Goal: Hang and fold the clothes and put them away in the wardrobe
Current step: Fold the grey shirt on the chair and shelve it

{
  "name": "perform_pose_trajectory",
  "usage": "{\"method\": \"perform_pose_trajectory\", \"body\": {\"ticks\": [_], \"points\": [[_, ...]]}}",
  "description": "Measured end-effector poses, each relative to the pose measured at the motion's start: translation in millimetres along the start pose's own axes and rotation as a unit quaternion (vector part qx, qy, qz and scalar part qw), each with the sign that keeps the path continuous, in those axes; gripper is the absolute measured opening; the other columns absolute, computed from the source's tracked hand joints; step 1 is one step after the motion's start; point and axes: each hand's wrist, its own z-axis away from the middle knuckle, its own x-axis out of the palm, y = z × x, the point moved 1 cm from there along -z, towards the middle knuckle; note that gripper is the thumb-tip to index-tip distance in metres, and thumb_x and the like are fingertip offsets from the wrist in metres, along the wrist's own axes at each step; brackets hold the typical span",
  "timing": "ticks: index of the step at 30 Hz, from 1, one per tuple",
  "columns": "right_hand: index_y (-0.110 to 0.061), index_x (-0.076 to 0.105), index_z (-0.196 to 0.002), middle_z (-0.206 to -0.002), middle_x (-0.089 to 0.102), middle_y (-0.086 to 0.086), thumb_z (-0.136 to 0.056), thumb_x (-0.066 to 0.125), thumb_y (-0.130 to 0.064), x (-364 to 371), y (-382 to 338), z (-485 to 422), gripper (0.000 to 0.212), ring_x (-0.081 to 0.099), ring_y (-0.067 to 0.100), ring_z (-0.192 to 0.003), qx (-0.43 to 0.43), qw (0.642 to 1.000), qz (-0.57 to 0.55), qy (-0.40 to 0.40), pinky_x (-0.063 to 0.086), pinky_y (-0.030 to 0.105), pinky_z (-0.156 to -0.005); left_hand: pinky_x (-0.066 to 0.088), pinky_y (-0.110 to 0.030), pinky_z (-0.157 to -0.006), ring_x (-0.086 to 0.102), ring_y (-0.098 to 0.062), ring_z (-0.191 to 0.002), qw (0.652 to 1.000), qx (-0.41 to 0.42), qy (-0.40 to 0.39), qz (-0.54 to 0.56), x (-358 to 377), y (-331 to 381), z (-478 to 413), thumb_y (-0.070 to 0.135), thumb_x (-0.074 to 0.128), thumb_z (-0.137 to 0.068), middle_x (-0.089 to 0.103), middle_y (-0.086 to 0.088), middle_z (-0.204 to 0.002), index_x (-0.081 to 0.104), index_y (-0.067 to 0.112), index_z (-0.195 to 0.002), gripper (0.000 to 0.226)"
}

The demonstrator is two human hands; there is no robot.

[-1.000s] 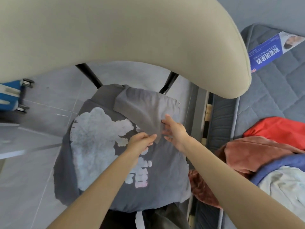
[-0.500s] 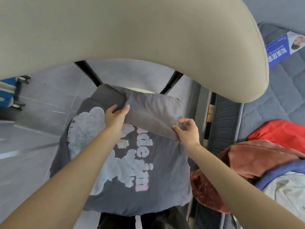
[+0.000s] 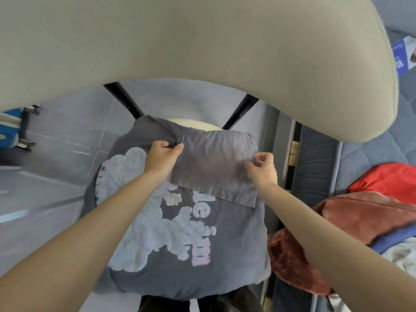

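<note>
Bedroom corner, daylight on grey tiles

My beige chair back [image 3: 202, 41] curves overhead, its black legs [image 3: 123, 100] standing on the pale tiled floor [image 3: 67, 131]; a grey quilted mattress [image 3: 371, 158] lies right, and a blue wheeled case [image 3: 11, 124] left.

A grey T-shirt [image 3: 180, 262] with a white cloud-like print and pale lettering is spread flat across a chair seat [image 3: 191, 123], one sleeve [image 3: 216, 170] folded inward over its chest.
</note>
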Motion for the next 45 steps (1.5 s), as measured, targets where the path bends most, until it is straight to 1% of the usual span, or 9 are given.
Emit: {"method": "perform_pose_trajectory", "body": {"ticks": [3, 9, 17, 23, 26, 33, 39, 42, 45], "points": [[-0.021, 0.056, -0.121, -0.131, 0.05, 0.001, -0.092, 0.061, -0.01, 0, -7, -10, 0.031, 0.053, 0.014, -0.096, -0.003, 1.0, -0.006, -0.02, 0.049, 0.025, -0.077, 0.043, -0.026, -0.08, 0.059, -0.015, -0.095, 0.998, 0.045, -0.024, -0.023, 7, 8, -13, 0.032, 0.069, -0.086, 0.062, 0.006, -0.094, 0.061, 0.006, -0.111, 0.037], [-0.024, 0.052, -0.136, -0.141, 0.041, 0.005, -0.088, 0.065, -0.006, -5, 5, -11, 0.053, 0.045, 0.026, -0.127, -0.048, 0.993, 0.102, -0.042, 0.043, 0.04, -0.107, 0.039, -0.024, -0.08, 0.058, -0.017, -0.096, 0.996, 0.083, 0.02, -0.041, -2, 27, -26, 0.019, 0.066, -0.089, 0.064, -0.003, -0.107, 0.056, 0.015, -0.126, 0.038], [-0.018, 0.051, -0.121, -0.129, 0.045, 0.009, -0.092, 0.062, -0.019, -20, 32, 14, 0.031, 0.053, 0.023, -0.112, -0.069, 0.994, 0.085, -0.003, 0.051, 0.039, -0.095, 0.039, -0.022, -0.089, 0.05, -0.014, -0.109, 0.99, 0.129, 0.06, -0.022, 1, 0, 25, 0.015, 0.061, -0.092, 0.046, -0.004, -0.135, 0.037, 0.018, -0.143, 0.057], [-0.015, 0.05, -0.112, -0.114, 0.056, 0.006, -0.093, 0.062, -0.024, -37, 80, 42, 0.024, 0.054, 0.018, -0.096, 0.001, 0.998, 0.069, 0.002, 0.043, 0.028, -0.079, 0.037, -0.008, -0.085, 0.052, -0.008, -0.104, 0.977, 0.21, 0.027, -0.012, 20, -41, 88, 0.01, 0.058, -0.093, 0.055, 0.003, -0.121, 0.048, 0.02, -0.133, 0.043], [-0.019, 0.047, -0.108, -0.11, 0.054, 0.002, -0.092, 0.062, -0.026, -42, 110, 65, 0.022, 0.051, 0.015, -0.095, 0.02, 0.998, 0.051, -0.001, 0.04, 0.027, -0.08, 0.043, -0.021, -0.091, 0.054, -0.009, -0.103, 0.972, 0.233, -0.028, -0.016, 35, -68, 116, 0.01, 0.054, -0.093, 0.058, 0.006, -0.115, 0.052, 0.023, -0.129, 0.039], [-0.012, 0.048, -0.128, -0.122, 0.054, 0.001, -0.092, 0.062, -0.036, -35, 190, 135, 0.046, 0.051, 0.017, -0.109, 0.045, 0.999, -0.01, 0.008, 0.041, 0.028, -0.092, 0.042, -0.017, -0.085, 0.055, -0.006, -0.101, 0.963, 0.255, -0.076, -0.033, 50, -152, 181, 0.011, 0.053, -0.094, 0.059, 0.01, -0.111, 0.058, 0.024, -0.122, 0.031], [-0.014, 0.025, -0.15, -0.142, 0.047, 0.001, -0.086, 0.069, -0.039, -22, 253, 182, 0.081, 0.047, 0.02, -0.127, 0.105, 0.981, -0.139, -0.085, 0.038, 0.04, -0.11, 0.045, -0.016, -0.082, 0.058, -0.001, -0.092, 0.972, 0.215, -0.095, 0.003, 50, -229, 239, 0.015, 0.06, -0.091, 0.061, 0.01, -0.104, 0.058, 0.032, -0.113, 0.028], [-0.016, 0.039, -0.143, -0.128, 0.057, -0.001, -0.086, 0.072, -0.026, -21, 265, 183, 0.067, 0.051, 0.017, -0.117, 0.133, 0.966, -0.188, -0.12, 0.04, 0.035, -0.101, 0.042, -0.013, -0.081, 0.058, -0.001, -0.091, 0.977, 0.19, -0.1, 0.019, 54, -253, 251, 0.015, 0.06, -0.091, 0.061, 0.008, -0.105, 0.058, 0.033, -0.111, 0.027], [-0.017, 0.064, -0.111, -0.103, 0.067, -0.002, -0.087, 0.069, -0.016, -22, 266, 182, 0.024, 0.06, 0.014, -0.103, 0.123, 0.96, -0.212, -0.138, 0.04, 0.03, -0.096, 0.041, -0.011, -0.078, 0.057, -0.001, -0.09, 0.98, 0.169, -0.099, 0.026, 57, -266, 256, 0.013, 0.058, -0.092, 0.062, 0.007, -0.106, 0.058, 0.03, -0.111, 0.026]]}}
